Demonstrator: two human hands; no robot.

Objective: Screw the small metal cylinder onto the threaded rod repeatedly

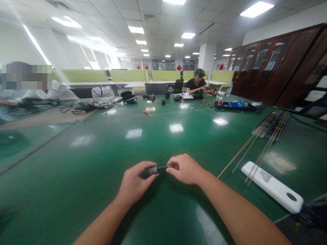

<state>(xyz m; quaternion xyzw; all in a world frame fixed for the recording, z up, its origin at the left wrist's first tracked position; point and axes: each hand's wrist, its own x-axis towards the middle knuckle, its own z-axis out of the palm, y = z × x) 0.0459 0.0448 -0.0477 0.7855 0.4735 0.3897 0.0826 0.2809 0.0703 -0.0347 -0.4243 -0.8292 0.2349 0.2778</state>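
My left hand (131,183) is closed round a short grey cylinder (153,170), thumb below and fingers above. A thin dark rod (161,167) extends from the cylinder's right end. The rod's far tip is pinched between the thumb and fingers of my right hand (186,169). Cylinder and rod lie nearly level, in one line, just above the green tabletop (153,143). Whether the two are one piece cannot be made out. My fingers hide part of each end.
To the right lie a long white plastic case (273,187) and several thin brass-coloured rods (242,149). A red screwdriver (146,113) is farther off. Tools and a black tray (235,106) line the far side. One person (196,84) sits opposite, another (48,92) at left.
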